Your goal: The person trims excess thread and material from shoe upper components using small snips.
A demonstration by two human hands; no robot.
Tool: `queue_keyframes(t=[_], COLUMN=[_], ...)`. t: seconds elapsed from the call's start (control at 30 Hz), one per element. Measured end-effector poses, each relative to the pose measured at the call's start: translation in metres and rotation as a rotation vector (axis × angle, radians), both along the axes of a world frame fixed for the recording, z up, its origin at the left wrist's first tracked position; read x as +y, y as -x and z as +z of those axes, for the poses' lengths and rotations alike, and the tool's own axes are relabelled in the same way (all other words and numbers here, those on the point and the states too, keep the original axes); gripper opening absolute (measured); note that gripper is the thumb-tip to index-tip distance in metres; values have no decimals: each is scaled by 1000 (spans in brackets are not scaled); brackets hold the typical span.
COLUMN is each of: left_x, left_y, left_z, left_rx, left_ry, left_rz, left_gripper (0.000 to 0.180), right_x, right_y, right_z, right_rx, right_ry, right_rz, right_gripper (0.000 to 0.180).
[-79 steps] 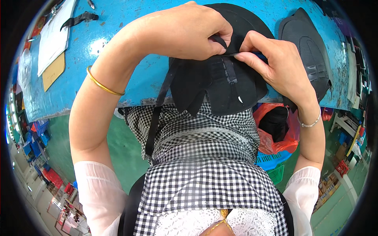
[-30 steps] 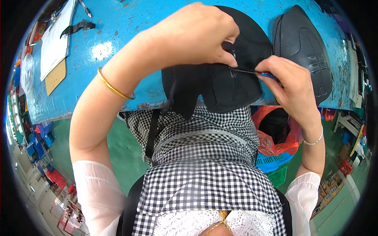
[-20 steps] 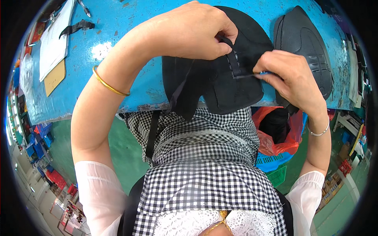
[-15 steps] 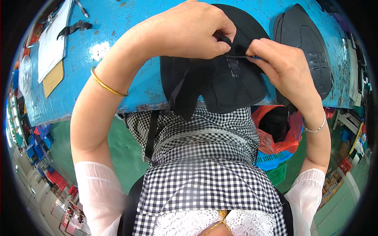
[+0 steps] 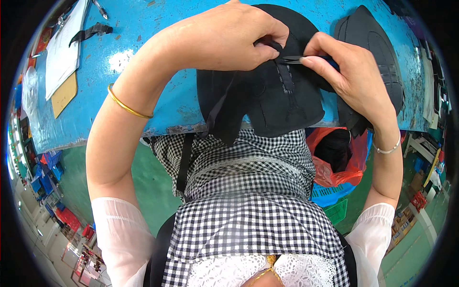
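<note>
We count two black fabric pieces on the blue bench (image 5: 143,62): one piece (image 5: 267,95) overhangs the near edge, a second piece (image 5: 377,48) lies at the right end. Our left hand (image 5: 224,38) pinches a strap on the first piece, fingers closed. Our right hand (image 5: 349,71) grips small snips (image 5: 292,59), which seem to touch the seam. One paper sheet (image 5: 64,48) lies at the far left corner. Below the bench, a red bag (image 5: 344,158) holds something dark.

A white paper sheet (image 5: 62,50) lies near the blue table's (image 5: 158,57) far left corner, overlapping a tan cardboard piece (image 5: 63,93) beside the left edge.
</note>
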State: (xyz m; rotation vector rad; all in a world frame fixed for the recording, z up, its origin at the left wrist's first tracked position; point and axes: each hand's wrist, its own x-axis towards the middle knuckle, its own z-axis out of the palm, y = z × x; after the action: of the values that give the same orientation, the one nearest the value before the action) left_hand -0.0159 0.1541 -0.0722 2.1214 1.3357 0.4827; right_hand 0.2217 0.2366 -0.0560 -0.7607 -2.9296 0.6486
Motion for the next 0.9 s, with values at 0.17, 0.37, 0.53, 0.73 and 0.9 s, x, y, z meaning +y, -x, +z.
queue_keyframes(t=[0.17, 0.37, 0.53, 0.73, 0.9], left_x=[-2, 1, -20, -67, -105], left_y=[2, 0, 11, 25, 0], left_z=[-3, -1, -1, 3, 1], left_rx=[6, -16, -618, -1206, -870], left_ry=[-63, 89, 82, 390, 183], left_rz=[8, 43, 259, 491, 500], left_gripper=[20, 17, 11, 7, 6], right_x=[2, 0, -22, -85, -100], right_y=[2, 6, -2, 7, 18], right_z=[-3, -12, 9, -7, -16], right_rx=[79, 34, 193, 35, -67], right_ry=[-26, -38, 37, -280, -460], right_rz=[18, -25, -7, 58, -4], right_gripper=[30, 29, 13, 44, 41])
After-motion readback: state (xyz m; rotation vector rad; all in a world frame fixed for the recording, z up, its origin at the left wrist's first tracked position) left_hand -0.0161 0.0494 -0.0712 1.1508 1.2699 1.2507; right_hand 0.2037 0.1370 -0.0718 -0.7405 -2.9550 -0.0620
